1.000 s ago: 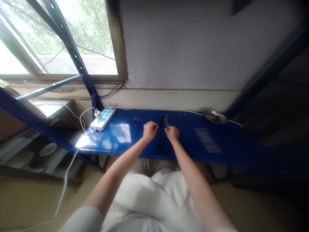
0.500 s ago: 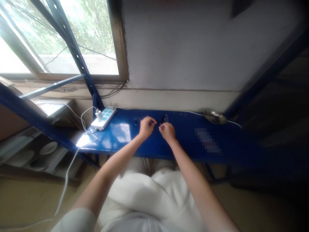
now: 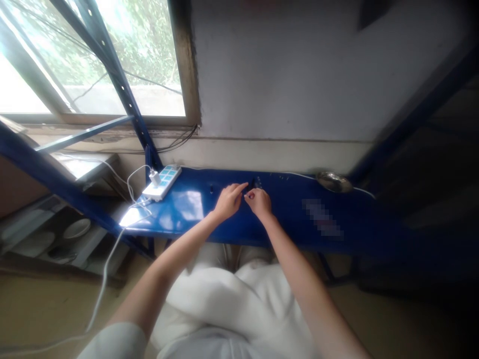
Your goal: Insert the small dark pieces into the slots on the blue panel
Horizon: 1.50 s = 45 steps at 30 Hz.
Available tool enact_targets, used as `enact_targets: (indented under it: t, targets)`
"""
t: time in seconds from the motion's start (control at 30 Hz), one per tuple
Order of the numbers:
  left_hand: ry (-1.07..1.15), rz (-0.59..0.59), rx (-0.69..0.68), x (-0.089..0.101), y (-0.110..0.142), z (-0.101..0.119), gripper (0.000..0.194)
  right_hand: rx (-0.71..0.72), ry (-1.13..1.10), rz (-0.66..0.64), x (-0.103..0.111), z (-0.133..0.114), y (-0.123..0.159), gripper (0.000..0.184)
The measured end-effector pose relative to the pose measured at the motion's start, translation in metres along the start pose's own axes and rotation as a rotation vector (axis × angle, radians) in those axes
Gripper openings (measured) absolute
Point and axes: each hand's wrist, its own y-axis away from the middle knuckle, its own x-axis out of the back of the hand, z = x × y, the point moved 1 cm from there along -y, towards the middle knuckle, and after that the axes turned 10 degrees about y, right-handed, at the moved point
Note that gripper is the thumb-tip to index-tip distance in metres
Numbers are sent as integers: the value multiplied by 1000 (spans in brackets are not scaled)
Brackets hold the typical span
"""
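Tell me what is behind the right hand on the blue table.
Just beyond the right hand, part of a clear, bumpy strip and a dark object show on the blue table. The hand hides the strip's near end and anything directly underneath.

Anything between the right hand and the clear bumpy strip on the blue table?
Nothing visible: the clear bumpy strip lies just beyond the right hand on the blue table. The hand hides its near end, so contact can't be told.
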Motion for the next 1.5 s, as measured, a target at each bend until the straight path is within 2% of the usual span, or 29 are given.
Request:
enact_targets:
  t: [0.17,0.33,0.53,0.7,0.9,1.1,1.17,1.3,1.5]
  targets:
    - [-53,-113,-2,-3,6,-5,49,-46,-61,-1,4,0,-3,9]
    - [-56,-127,15,-4,7,-7,54,-99,-200,24,5,-1,-3,12]
    - [-75,-126,35,-3,6,-6,55,-60,-322,133,0,0,-1,17]
    - [-109,-120,42,-3,6,-5,56,-54,-365,159,-1,0,-2,19]
    - [-76,-68,73,3,-2,-1,42,-37,-368,178,-5,2,0,19]
    - [-15,-9,84,18,-31,-6,24,39,-295,182,-4,3,5,18]
    - [-3,-72,81,23,-41,-10,21,70,-250,181,-3,2,5,18]
    - [-59,-271,45,30,-53,-14,17,118,-176,178,-4,3,6,17]
    - [-199,-506,-9,41,-66,-9,18,149,-106,158,-4,3,4,16]
